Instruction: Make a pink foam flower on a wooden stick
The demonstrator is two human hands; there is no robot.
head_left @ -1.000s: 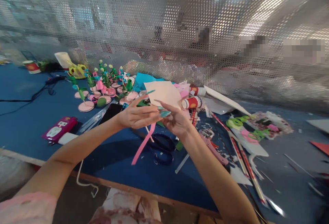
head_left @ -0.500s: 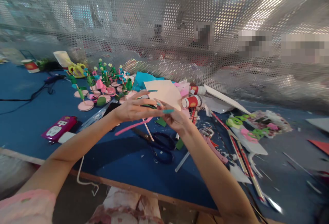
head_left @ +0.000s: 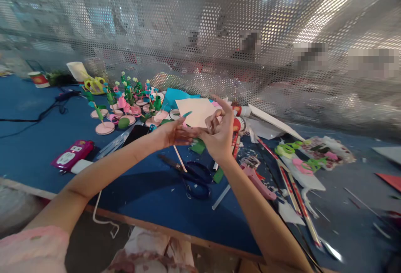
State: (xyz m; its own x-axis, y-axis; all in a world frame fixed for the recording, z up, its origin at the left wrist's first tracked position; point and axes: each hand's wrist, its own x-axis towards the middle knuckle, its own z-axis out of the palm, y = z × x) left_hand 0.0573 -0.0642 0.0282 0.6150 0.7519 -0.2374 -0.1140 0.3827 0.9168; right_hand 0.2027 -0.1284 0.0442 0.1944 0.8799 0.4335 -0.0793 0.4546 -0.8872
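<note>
My left hand (head_left: 174,133) and my right hand (head_left: 220,133) meet above the blue table (head_left: 147,198), fingertips together. Both pinch a pink strip (head_left: 184,125) that is curled up small between them and mostly hidden. The right hand's index finger points upward while its other fingers curl in. Under the hands lie dark-handled scissors (head_left: 194,176) and a green foam scrap (head_left: 198,145). A cream sheet (head_left: 196,110) lies just behind the fingers.
Several paper flowers on pink discs (head_left: 125,102) stand at the back left, by a black phone (head_left: 136,132) and a pink device (head_left: 69,156). A pink glue gun (head_left: 258,179), red-white tubes (head_left: 242,110), sticks and scraps lie to the right. A perforated metal screen (head_left: 219,35) closes the back.
The long pink strip that hung down from my hands, then swung out left, is now gathered up between my fingers. My right hand has turned and raised its index finger.
</note>
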